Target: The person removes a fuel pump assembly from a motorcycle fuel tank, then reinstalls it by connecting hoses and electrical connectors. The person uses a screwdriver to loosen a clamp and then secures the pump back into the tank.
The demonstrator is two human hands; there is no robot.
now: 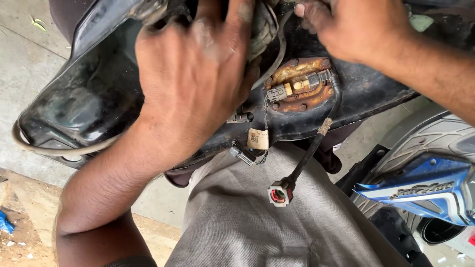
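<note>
The left hand [198, 74] lies flat and open on the black fuel tank [94, 94]. The right hand [356, 27] pinches a hose above the rusty plate [299, 86]. A small tan tag [258, 139] hangs below that plate, over grey concrete floor [24, 54].

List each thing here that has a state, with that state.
Tank: upturned, resting on the person's lap.
Rusty plate: fixed to the tank's underside, corroded.
Plug: unplugged, hanging on its black cable.
Small connector: loose, dangling below a paper tag.
Left hand: spread flat against the tank, grimy.
Right hand: fingers curled on parts at the tank's upper edge; what it holds is hidden.
</note>
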